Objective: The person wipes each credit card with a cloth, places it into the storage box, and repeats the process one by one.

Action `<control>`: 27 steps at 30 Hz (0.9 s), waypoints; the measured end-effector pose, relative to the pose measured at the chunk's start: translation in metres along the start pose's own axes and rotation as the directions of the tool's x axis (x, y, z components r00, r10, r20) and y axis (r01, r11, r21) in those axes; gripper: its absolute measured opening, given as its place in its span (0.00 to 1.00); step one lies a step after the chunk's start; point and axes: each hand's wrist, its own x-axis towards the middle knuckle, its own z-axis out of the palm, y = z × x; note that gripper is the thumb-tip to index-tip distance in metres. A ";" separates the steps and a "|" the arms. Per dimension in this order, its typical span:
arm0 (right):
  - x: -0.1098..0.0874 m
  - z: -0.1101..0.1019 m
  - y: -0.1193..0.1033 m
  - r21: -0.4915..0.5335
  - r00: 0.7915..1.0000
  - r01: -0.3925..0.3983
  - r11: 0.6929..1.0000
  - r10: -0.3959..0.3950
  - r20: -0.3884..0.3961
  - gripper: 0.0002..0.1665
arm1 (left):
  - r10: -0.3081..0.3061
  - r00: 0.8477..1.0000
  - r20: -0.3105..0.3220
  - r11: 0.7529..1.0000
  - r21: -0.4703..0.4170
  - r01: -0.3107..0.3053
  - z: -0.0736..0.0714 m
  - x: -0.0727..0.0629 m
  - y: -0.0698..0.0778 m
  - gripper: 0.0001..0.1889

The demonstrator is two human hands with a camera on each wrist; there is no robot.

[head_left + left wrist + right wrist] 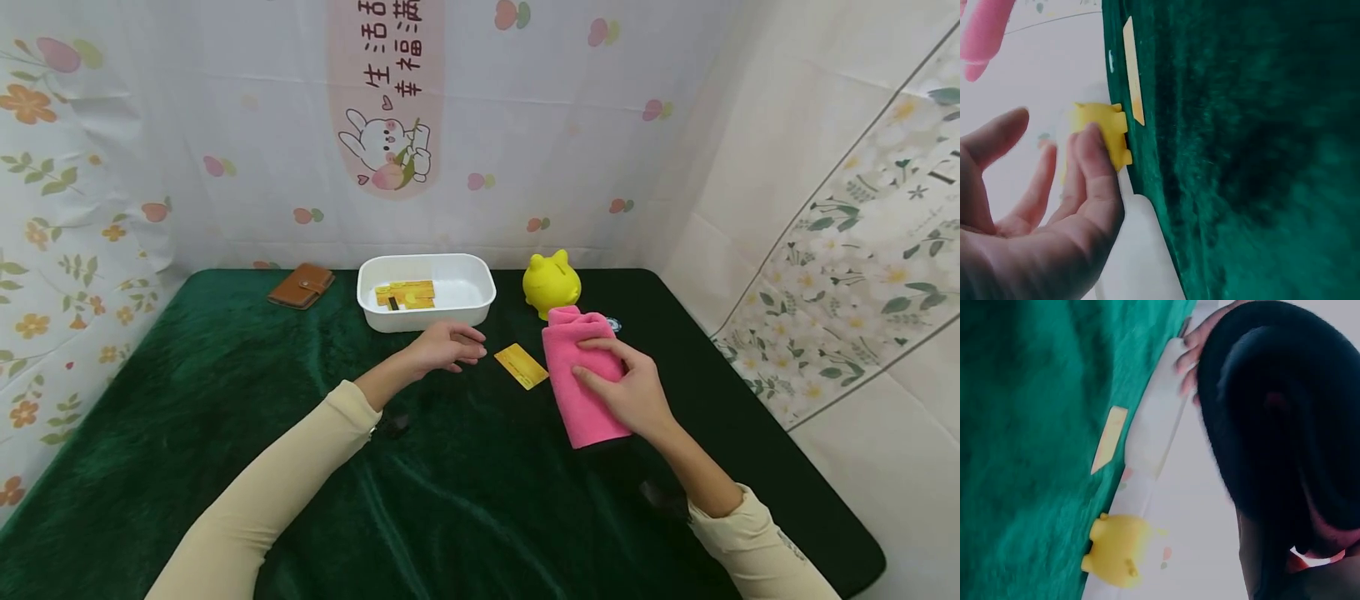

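Note:
A folded pink towel (588, 383) is held in my right hand (630, 387), thumb and fingers spread across its near face. In the right wrist view the towel's layered end (1272, 425) looms dark and hides most of that hand. My left hand (442, 346) hangs over the green cloth with relaxed, slightly bent fingers and nothing in them. Between the two hands a yellow card (522, 367) lies flat. The white tray (480, 312), just beyond the left hand, contains several yellow cards (408, 293).
Behind the towel stands a yellow piggy bank (551, 282), with a small blue-and-white object (614, 324) partly hidden nearby. A brown wallet (302, 287) rests at the back left. Green velvet (450, 517) covers the table, and patterned curtains (262, 125) hang behind.

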 end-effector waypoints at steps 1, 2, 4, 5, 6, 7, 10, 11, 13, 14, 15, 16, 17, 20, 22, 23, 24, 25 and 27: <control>0.000 0.000 0.001 0.010 1.000 -0.004 1.000 0.004 0.006 0.18 | -0.011 1.000 0.013 1.000 0.018 0.010 0.001 0.003 0.001 0.22; 0.000 0.001 0.006 0.021 1.000 -0.010 1.000 0.010 0.011 0.19 | -0.020 1.000 0.024 0.999 0.032 0.019 0.002 0.007 0.002 0.22; 0.001 0.002 0.013 0.041 1.000 -0.016 0.999 0.016 0.019 0.19 | -0.033 0.999 0.036 0.998 0.054 0.031 0.005 0.012 0.005 0.22; 0.001 0.003 0.018 0.045 1.000 -0.019 0.999 0.018 0.018 0.20 | -0.032 0.999 0.032 0.997 0.069 0.030 0.006 0.015 0.005 0.22; 0.001 0.004 0.022 0.042 1.000 -0.018 0.999 0.017 0.014 0.20 | -0.028 0.999 0.028 0.997 0.078 0.026 0.008 0.018 0.006 0.22; 0.002 0.004 0.022 0.035 1.000 -0.021 0.999 0.021 0.010 0.20 | -0.025 0.999 0.025 0.996 0.091 0.023 0.010 0.020 0.007 0.22; 0.002 0.005 0.027 0.035 1.000 -0.029 0.999 0.028 0.005 0.20 | -0.009 1.000 0.020 0.990 0.141 0.006 0.015 0.027 0.009 0.21; 0.002 0.006 0.028 0.036 1.000 -0.030 0.999 0.030 0.005 0.21 | -0.004 1.000 0.020 0.988 0.156 0.001 0.016 0.030 0.010 0.21; 0.001 0.006 0.028 0.046 1.000 -0.029 0.999 0.028 0.010 0.21 | 0.000 1.000 0.020 0.983 0.182 -0.004 0.019 0.035 0.011 0.20; 0.000 0.006 0.028 0.056 1.000 -0.027 0.998 0.026 0.012 0.21 | 0.002 1.000 0.019 0.981 0.193 -0.005 0.021 0.037 0.012 0.20; -0.001 0.006 0.029 0.065 1.000 -0.023 0.998 0.022 0.014 0.22 | 0.001 1.000 0.018 0.979 0.202 -0.005 0.023 0.038 0.012 0.20; -0.001 0.006 0.028 0.067 1.000 -0.017 0.998 0.016 0.014 0.22 | 0.000 1.000 0.017 0.978 0.206 -0.004 0.024 0.040 0.013 0.20; -0.001 0.006 0.028 0.071 1.000 -0.011 0.997 0.010 0.014 0.21 | -0.002 1.000 0.017 0.978 0.209 -0.001 0.025 0.041 0.014 0.20; -0.003 0.005 0.026 0.073 1.000 0.004 0.997 -0.004 0.008 0.21 | -0.013 1.000 0.021 0.975 0.222 0.008 0.028 0.044 0.016 0.20; -0.004 0.004 0.025 0.067 1.000 0.004 0.998 -0.005 0.004 0.20 | -0.028 0.999 0.021 0.971 0.237 0.022 0.029 0.046 0.017 0.19; -0.005 0.003 0.025 0.069 1.000 0.003 0.998 -0.003 0.003 0.20 | -0.040 0.999 0.016 0.969 0.244 0.035 0.030 0.048 0.017 0.19; -0.006 0.003 0.025 0.068 1.000 0.002 0.998 -0.003 0.003 0.20 | -0.056 0.998 0.008 0.967 0.248 0.052 0.031 0.050 0.017 0.19; -0.006 0.003 0.025 0.070 1.000 0.001 0.998 -0.002 0.004 0.20 | -0.076 0.997 -0.003 0.966 0.249 0.074 0.031 0.051 0.017 0.18; -0.007 0.002 0.025 0.073 1.000 0.002 0.997 -0.003 0.006 0.20 | -0.118 0.993 -0.026 0.961 0.247 0.121 0.032 0.055 0.017 0.18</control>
